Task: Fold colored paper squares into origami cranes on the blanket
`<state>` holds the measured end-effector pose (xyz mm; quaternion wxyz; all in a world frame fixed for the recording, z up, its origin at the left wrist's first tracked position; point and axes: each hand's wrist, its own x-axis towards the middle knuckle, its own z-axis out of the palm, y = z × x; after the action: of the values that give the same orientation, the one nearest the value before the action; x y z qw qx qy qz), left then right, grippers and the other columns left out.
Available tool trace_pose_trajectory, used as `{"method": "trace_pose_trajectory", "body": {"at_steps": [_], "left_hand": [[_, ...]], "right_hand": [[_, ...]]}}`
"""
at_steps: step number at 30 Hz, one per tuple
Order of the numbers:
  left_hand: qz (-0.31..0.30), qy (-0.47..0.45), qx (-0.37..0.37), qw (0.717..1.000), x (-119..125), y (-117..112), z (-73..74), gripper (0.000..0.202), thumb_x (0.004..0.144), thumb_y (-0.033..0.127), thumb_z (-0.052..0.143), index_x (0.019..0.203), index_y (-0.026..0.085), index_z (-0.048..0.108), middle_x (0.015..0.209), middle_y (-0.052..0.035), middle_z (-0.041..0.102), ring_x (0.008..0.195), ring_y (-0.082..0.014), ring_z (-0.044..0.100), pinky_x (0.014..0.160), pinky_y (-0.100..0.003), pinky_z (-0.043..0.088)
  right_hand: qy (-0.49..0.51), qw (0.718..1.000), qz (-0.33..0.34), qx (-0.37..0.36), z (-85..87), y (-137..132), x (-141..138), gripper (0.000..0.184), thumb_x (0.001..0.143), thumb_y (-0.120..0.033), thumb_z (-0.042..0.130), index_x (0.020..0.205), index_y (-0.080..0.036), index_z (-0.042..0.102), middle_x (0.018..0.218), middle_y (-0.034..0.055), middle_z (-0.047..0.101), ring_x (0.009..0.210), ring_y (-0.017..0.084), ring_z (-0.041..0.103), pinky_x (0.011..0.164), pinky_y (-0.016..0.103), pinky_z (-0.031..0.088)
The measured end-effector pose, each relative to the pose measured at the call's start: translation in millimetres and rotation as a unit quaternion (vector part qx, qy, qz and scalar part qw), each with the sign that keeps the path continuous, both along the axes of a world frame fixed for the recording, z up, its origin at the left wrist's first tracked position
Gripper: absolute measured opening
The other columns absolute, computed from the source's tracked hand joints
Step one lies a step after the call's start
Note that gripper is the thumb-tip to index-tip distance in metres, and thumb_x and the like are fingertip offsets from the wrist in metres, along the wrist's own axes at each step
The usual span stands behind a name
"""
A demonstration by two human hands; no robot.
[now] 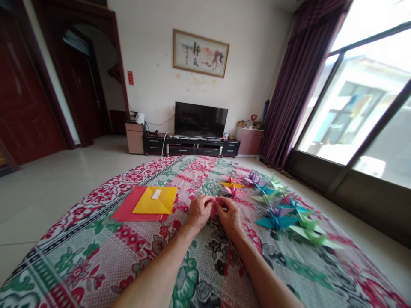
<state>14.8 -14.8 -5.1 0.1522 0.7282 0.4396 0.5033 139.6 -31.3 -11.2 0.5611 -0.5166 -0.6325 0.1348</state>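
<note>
Between my two hands, a small folded piece of pink paper (213, 210) is held above the patterned tablecloth. My left hand (201, 210) pinches it from the left, fingers closed together. From the other side my right hand (229, 214) grips it with thumb and fingertips. The fingers cover most of the paper, so its exact folded shape is hidden. Just beyond my right hand sit a pink paper crane (233, 189) and a yellow paper crane (230, 182). A larger blue paper crane (276, 219) rests to the right.
Yellow paper sheets (157, 203) with a white label lie over red paper sheets (123, 206) on the left. Several purple, green and blue cranes cluster on the right, including a green paper crane (310, 231). A television (201, 120) stands beyond the round table's far edge.
</note>
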Motion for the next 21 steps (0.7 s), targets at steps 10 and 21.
{"method": "trace_pose_trajectory", "body": {"at_steps": [10, 21], "left_hand": [[0.017, -0.003, 0.017, 1.0, 2.5, -0.6, -0.9, 0.011, 0.077, 0.013, 0.055, 0.08, 0.018, 0.065, 0.078, -0.0036, 0.065, 0.073, -0.0135, 0.061, 0.07, -0.024, 0.047], [0.02, -0.024, 0.035, 0.999, 3.1, -0.5, -0.8, 0.01, 0.076, 0.012, 0.054, 0.08, 0.018, 0.062, 0.077, -0.0032, 0.064, 0.074, -0.0134, 0.06, 0.071, -0.024, 0.047]], "right_hand": [[0.0, 1.0, 0.004, -0.007, -2.7, 2.8, 1.2, 0.022, 0.075, -0.028, 0.053, 0.089, -0.016, 0.065, 0.082, 0.0063, 0.067, 0.073, 0.016, 0.061, 0.069, 0.029, 0.05], [-0.024, 0.999, -0.021, -0.009, 4.6, -0.8, -0.7, 0.021, 0.074, -0.03, 0.055, 0.083, -0.018, 0.068, 0.074, 0.0033, 0.064, 0.068, 0.016, 0.058, 0.066, 0.028, 0.048]]}}
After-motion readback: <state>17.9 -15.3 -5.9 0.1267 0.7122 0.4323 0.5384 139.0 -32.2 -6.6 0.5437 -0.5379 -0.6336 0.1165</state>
